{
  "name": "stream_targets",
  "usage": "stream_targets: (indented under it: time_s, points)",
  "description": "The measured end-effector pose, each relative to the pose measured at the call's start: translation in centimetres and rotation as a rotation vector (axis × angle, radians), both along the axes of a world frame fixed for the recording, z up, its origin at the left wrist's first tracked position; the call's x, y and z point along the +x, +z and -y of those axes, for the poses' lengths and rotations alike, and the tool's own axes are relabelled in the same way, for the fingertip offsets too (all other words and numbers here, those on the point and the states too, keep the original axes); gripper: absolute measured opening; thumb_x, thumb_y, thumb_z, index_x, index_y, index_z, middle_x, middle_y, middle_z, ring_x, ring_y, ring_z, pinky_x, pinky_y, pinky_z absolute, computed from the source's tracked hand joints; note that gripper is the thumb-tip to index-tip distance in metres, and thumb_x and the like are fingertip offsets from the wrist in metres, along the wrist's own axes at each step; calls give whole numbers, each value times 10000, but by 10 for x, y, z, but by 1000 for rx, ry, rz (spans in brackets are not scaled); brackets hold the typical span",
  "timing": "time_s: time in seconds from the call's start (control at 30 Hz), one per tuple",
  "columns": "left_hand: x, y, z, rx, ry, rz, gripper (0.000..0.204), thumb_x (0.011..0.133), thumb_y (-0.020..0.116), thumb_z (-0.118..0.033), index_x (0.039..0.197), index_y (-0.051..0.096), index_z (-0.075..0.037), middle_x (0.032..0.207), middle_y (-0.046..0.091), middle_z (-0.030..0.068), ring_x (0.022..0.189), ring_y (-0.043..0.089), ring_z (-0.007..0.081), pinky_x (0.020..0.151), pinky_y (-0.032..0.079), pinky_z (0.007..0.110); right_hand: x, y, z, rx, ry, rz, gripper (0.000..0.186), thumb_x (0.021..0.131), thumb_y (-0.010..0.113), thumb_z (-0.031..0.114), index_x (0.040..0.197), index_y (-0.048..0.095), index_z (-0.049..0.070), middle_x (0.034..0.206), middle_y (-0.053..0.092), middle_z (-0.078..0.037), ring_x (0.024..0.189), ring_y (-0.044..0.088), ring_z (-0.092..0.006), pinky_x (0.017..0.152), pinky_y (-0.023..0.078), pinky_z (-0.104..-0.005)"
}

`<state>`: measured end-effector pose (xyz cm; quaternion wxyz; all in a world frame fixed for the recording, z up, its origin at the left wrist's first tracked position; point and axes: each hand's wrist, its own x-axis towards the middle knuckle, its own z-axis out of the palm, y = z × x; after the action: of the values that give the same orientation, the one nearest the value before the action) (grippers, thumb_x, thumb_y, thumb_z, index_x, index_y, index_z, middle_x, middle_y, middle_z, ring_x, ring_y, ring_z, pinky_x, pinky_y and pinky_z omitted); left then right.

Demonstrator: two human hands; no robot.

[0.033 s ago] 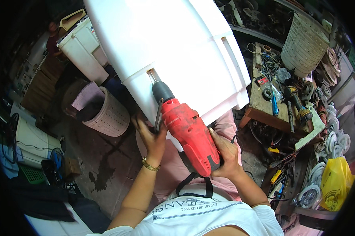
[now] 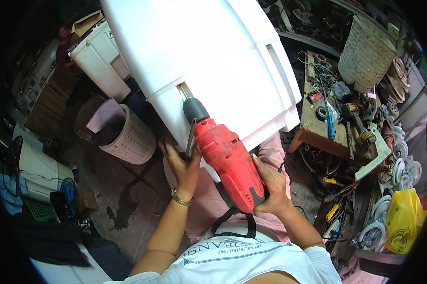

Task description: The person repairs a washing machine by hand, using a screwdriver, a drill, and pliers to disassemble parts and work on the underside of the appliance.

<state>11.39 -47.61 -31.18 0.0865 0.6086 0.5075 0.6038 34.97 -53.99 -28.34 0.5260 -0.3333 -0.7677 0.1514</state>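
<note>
Red drill point(image 2: 230, 163) is sitting mid-frame, right fingers point(image 2: 267, 174) wrapping its rear; I can't tell if left fingers point(image 2: 174, 159) are gripping.

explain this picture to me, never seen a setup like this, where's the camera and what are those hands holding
There is no robot here, just a person's two bare hands. The view comes from a wide fisheye camera worn on the head, looking down, so straight edges bend near the rim.

The right hand holds the rear of a red power drill. The left hand is near the drill's front, beside a thin metal piece; its exact grip is unclear. The drill points into a recess in a large white plastic housing.

To the right, a wooden bench carries a blue-handled tool, a black tape roll and a yellow-and-black power tool.
</note>
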Motion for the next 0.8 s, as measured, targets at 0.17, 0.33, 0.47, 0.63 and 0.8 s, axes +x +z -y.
stream_targets:
  time_s: [0.17, 0.33, 0.47, 0.63, 0.8]
  points:
    - [-1, -2, -1, -13, 14, 36, 819, 782, 711, -405, 1339, 338, 65, 1252, 365, 212, 1142, 429, 327, 948, 368, 407, 0, 1, 1, -37, 14, -5, 920, 474, 768, 99, 1317, 457, -98, 902, 643, -189, 712, 630, -298, 673, 503, -357]
    - [1, -3, 1, -13, 45, 19, 826, 791, 704, -423, 1337, 330, 71, 1247, 364, 206, 1136, 428, 316, 933, 379, 402, 0, 0, 2, -28, 4, -6, 915, 478, 770, 97, 1315, 458, -99, 919, 646, -198, 719, 635, -301, 670, 504, -356]
    - [2, -4, 1, -36, 49, 35, 853, 781, 712, -458, 1331, 335, 74, 1245, 366, 205, 1146, 422, 317, 945, 370, 408, 0, -1, 0, -24, 14, -21, 917, 476, 769, 93, 1318, 457, -96, 932, 647, -203, 728, 639, -304, 674, 506, -357]
    - [1, -5, -1, -14, 48, 22, 880, 774, 710, -504, 1327, 341, 73, 1238, 369, 206, 1153, 421, 322, 958, 361, 415, 0, -3, 1, -50, 23, -28, 932, 470, 771, 95, 1324, 450, -94, 941, 647, -205, 731, 639, -306, 679, 506, -361]
    - [2, -5, 1, -2, 52, 21, 873, 785, 693, -517, 1332, 342, 67, 1227, 373, 213, 1145, 428, 331, 951, 368, 418, -1, -3, 2, -39, 26, -32, 940, 466, 774, 96, 1325, 447, -96, 951, 646, -208, 743, 642, -309, 686, 509, -362]
